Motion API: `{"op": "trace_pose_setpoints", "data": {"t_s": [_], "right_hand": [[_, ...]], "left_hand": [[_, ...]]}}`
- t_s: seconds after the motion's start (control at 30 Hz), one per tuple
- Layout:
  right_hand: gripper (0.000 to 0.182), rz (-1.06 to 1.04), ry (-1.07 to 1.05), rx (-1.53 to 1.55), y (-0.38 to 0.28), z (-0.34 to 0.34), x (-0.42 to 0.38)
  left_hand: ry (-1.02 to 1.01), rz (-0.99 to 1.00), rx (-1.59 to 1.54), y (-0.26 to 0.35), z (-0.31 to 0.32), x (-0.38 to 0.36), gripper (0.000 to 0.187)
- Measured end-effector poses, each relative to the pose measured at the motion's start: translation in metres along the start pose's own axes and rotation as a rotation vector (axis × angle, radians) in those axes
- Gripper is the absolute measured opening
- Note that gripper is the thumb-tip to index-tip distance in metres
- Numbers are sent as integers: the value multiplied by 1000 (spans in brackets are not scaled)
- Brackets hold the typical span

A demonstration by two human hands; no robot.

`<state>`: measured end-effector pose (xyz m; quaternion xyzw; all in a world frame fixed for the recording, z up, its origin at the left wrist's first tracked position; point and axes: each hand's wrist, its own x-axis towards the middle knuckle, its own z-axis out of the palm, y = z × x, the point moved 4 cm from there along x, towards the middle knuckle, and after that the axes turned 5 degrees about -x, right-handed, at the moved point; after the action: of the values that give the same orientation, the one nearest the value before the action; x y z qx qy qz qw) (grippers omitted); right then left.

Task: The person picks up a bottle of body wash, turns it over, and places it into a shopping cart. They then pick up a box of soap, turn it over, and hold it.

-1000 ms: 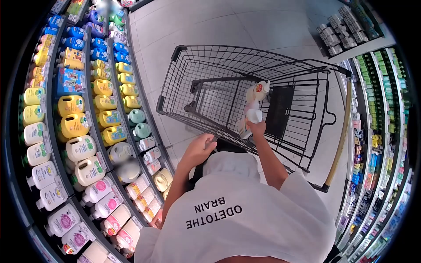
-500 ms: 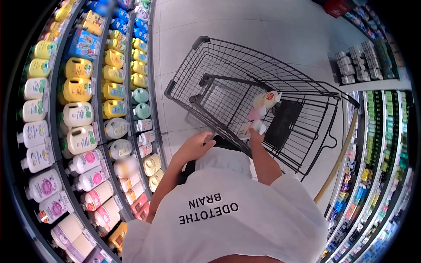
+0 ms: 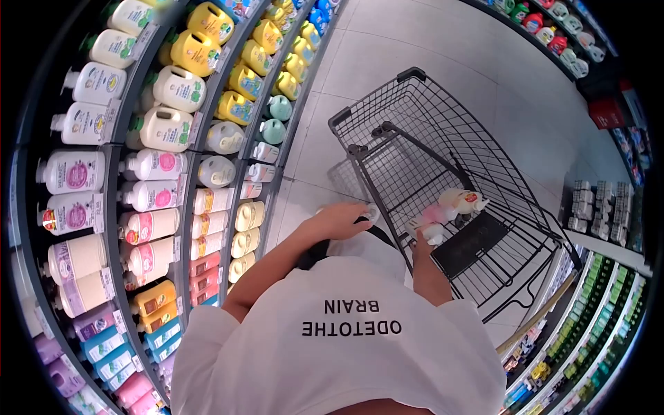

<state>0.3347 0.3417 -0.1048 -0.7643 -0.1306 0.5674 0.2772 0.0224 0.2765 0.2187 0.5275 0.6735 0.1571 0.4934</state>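
Note:
A black wire shopping cart [image 3: 386, 207] stands in front of me, tilted across the aisle. My right hand [image 3: 423, 252] reaches over its near side, fingers closed around a white bottle [image 3: 434, 234]; part of the grip is hidden. Beyond that bottle, a cream-coloured bottle [image 3: 458, 200] with a red-and-yellow label lies in the cart, with something pale pink [image 3: 435, 213] beside it. My left hand [image 3: 344, 220] is held in front of my waist, its fingers loosely extended and apart from the cart. Nothing shows in it.
Shelves [image 3: 117, 138] of pump bottles and yellow jugs rise close on my left. More shelving [image 3: 588, 304] curves along the right, with stacked packs [image 3: 602, 207] above it. Beyond the cart lies a tiled floor [image 3: 394, 41].
My view has turned left, so the cart appears farther right and lower. The right hand stays at the white bottle by the cart's near side. The left hand remains raised before me.

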Motion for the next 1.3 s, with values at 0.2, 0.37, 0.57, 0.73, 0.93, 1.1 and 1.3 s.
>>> {"op": "trace_pose_setpoints", "data": {"t_s": [0.2, 0.37, 0.57, 0.73, 0.93, 1.1, 1.3], "right_hand": [[44, -2, -335, -408, -1, -18, -10], [38, 131, -151, -79, -25, -22, 11], [51, -87, -45, -218, -77, 16, -21], [56, -323, 24, -803, -67, 21, 20], [54, -127, -123, -767, -60, 0, 40], [54, -120, -130, -813, -62, 7, 27], [37, 294, -428, -491, -44, 3, 52]], "left_hand": [[-4, 36, -27, -5, -1, 2, 42], [12, 133, -38, 1, 1, 8, 42], [-30, 150, -97, 4, 7, 19, 41], [15, 107, -66, -1, 5, 16, 40], [28, 19, -108, -3, 4, -8, 39], [54, 85, -91, -10, 11, -2, 38], [51, 136, -54, -9, 23, 2, 36]]}}
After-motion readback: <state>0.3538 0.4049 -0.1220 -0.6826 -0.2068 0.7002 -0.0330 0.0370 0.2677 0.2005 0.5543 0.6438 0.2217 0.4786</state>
